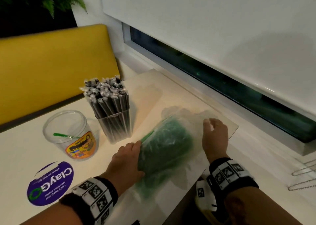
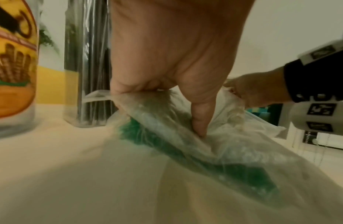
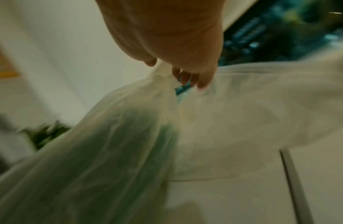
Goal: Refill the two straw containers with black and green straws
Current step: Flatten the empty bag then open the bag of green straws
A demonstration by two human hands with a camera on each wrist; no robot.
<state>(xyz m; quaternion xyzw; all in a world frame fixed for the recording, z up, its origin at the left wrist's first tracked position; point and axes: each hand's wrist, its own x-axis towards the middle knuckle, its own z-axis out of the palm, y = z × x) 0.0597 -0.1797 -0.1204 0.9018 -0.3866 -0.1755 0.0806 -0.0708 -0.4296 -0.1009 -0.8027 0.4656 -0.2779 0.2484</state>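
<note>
Here, your left hand (image 1: 127, 160) is gripping the bag of green straws (image 1: 164, 149) lying on the desk (image 1: 20, 149), while your right hand (image 1: 215, 136) is pinching its bunched plastic (blurred).

purple round sticker (image 1: 51, 183) reading "ClayGo", "Let's keep our pantries clean"

bag (image 1: 172, 122): thin cloudy plastic film, crinkled | round jar (image 1: 68, 132): clear glossy plastic, printed paper label | square holder (image 1: 118, 125): clear hard plastic | black straws (image 1: 109, 101): shiny clear wrappers | surface (image 1: 22, 149): smooth matt cream | seat back (image 1: 51, 62): matt yellow
</note>
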